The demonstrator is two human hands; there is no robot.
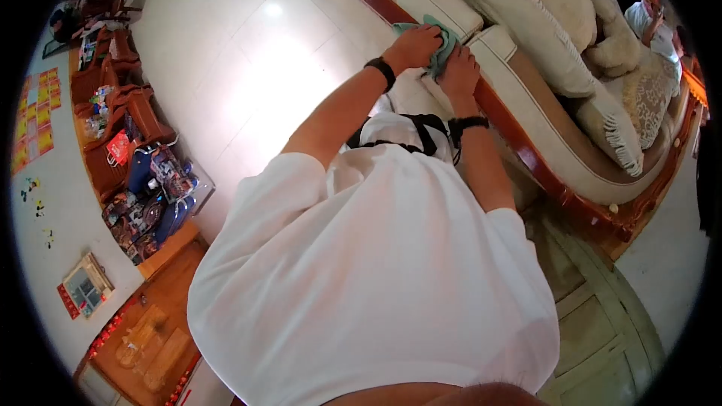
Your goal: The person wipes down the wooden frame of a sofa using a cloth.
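A crumpled green cloth [449, 36] lies between my two hands at the sofa's wooden front edge. My left hand [415, 46] has its fingers closed on the cloth from the left side. Close beside it, my right hand [459, 74] also grips the cloth, with its fingers bent over the lower right part. The red-brown wooden rail [519, 146] of the sofa runs past my right hand down to the lower right. Beige seat cushions [526, 90] rest just behind the rail. Both wrists carry dark bands.
Fringed pillows [526, 26] and a plush toy [571, 11] lie on the sofa. A person [653, 26] is at the far right. Pale floor tiles [226, 53], wooden chairs [147, 116] with bags and a wooden door [147, 338] are at the left. A green door [594, 323] stands lower right.
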